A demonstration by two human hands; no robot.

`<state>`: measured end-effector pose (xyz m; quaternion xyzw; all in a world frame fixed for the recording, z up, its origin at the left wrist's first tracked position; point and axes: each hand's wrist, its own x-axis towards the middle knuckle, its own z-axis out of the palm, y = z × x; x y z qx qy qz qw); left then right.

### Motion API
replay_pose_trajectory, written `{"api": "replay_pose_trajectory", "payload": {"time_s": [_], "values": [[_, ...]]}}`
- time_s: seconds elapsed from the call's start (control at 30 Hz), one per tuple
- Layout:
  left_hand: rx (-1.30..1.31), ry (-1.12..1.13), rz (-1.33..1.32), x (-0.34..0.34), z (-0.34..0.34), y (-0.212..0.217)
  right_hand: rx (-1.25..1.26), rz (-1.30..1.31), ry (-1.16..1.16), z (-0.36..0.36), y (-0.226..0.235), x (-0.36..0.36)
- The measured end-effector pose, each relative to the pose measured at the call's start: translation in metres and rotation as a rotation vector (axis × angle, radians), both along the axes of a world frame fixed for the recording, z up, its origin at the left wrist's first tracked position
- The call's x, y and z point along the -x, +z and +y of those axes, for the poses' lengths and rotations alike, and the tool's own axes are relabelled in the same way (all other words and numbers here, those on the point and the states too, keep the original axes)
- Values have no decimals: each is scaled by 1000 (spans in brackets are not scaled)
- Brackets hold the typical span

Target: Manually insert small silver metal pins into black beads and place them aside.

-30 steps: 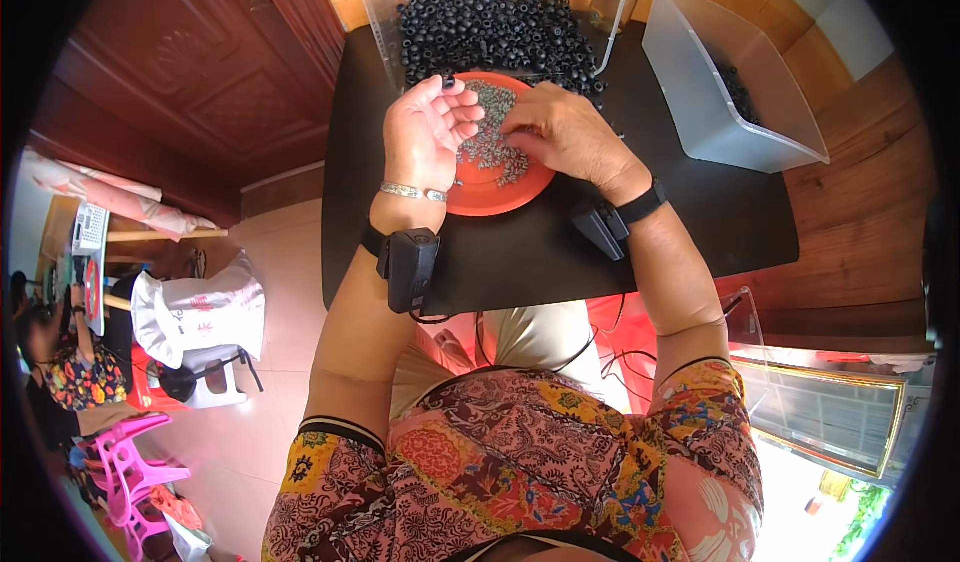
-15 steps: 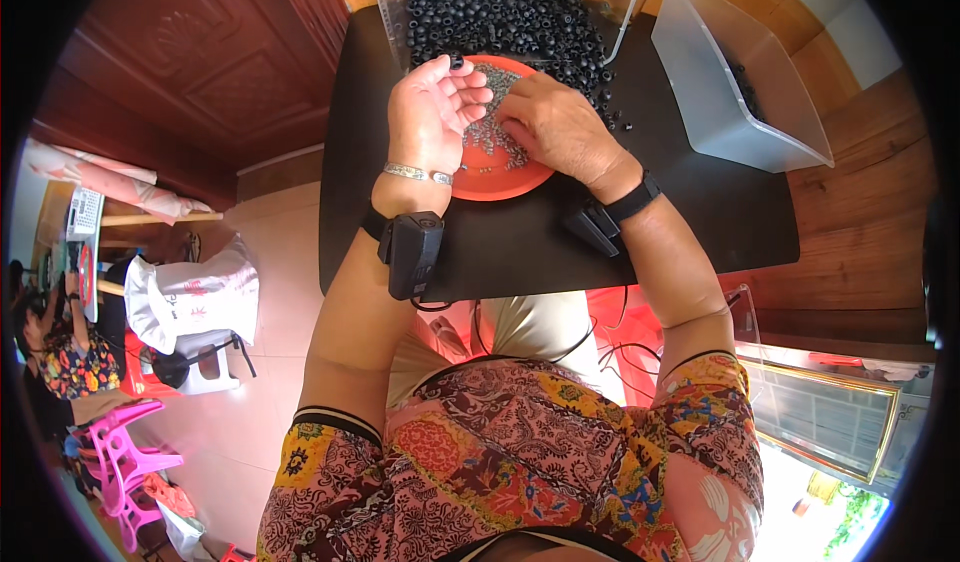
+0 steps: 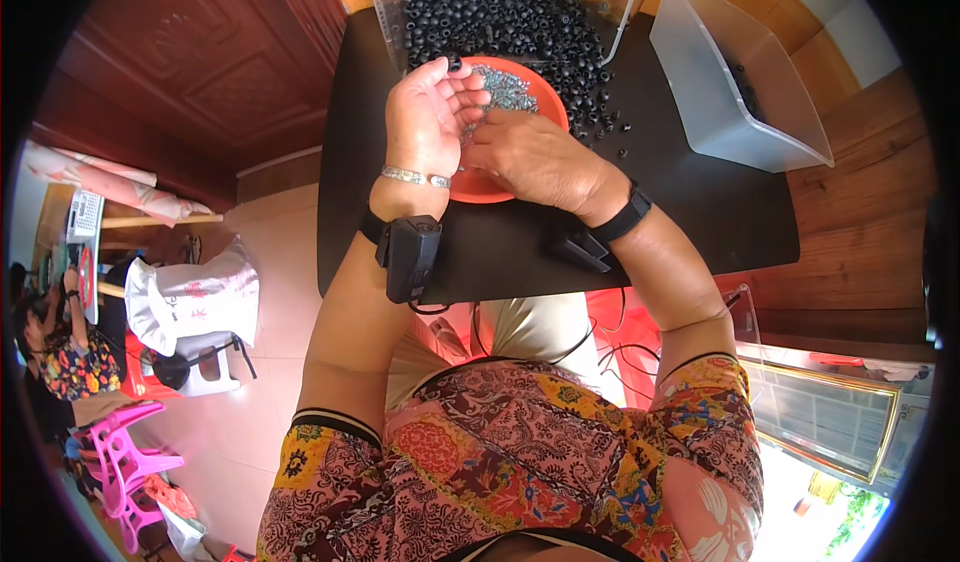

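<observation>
My left hand (image 3: 425,117) is turned palm up over the left side of the round orange dish (image 3: 552,92). Its thumb and forefinger pinch a small black plastic cap (image 3: 455,64), while the other fingers curl loosely. Small silvery metal pieces (image 3: 505,87) are heaped in the dish. Over its near part reaches my right hand (image 3: 540,157), back upward, with fingers drawn together close to my left fingers. Whatever those fingertips hold is hidden behind the hand.
Behind the dish, many black caps (image 3: 490,17) fill a clear bin tipped on its side and spill onto the dark table (image 3: 700,212). A second translucent bin (image 3: 740,92) stands at the right. Stools (image 3: 125,452), a white sack (image 3: 195,297) and another person (image 3: 75,357) are at the left.
My right hand has moved from the metal pieces at the dish's middle toward me and leftward, near my left hand. My left hand still holds the cap, almost unmoved.
</observation>
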<state>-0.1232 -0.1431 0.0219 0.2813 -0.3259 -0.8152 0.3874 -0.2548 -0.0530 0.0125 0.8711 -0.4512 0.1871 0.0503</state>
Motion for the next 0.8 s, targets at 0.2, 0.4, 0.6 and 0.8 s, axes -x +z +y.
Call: {"api": "replay_pose_trajectory", "payload": {"time_s": [0.2,0.4,0.6,0.8], "values": [[17,-4,45,1,4,-3,97,-557,-236,-4,8,24],[44,-105,54,9,15,-10,11,-1214,-229,-3,13,25],[90,-207,97,18,23,-16,90,-968,-199,-5,12,24],[85,-190,102,16,24,-17,156,-799,-231,-6,12,24]]}}
